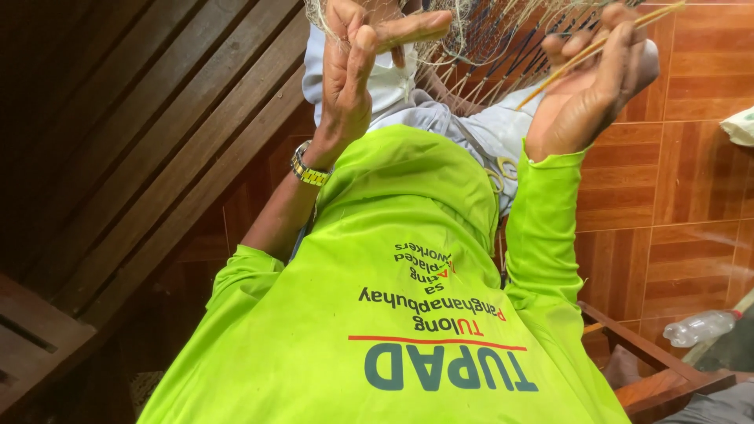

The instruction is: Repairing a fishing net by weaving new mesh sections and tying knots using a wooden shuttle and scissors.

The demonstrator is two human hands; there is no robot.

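Netting (pixel 479 47) hangs up top in the head view; my left hand (pixel 349 74) pinches its fine, limp mesh, my right hand (pixel 589 86) closes on a thin, stiff stick (pixel 597 43). I'd grip strands gently; they probably snag.

We look down on a floor of glossy reddish-brown tiles (pixel 691 149) with pale grout lines, filling the picture from one to four o'clock and catching soft daylight. From nine to eleven o'clock run the dark slats of a wooden bench (pixel 118 133), angled and deep in shadow. At five o'clock a brown wooden chair frame (pixel 660 369) juts in, and just past it, near four o'clock, a clear plastic bottle (pixel 699 326) lies on its side on the tiles. A scrap of pale cloth (pixel 741 126) shows at the edge at three o'clock.
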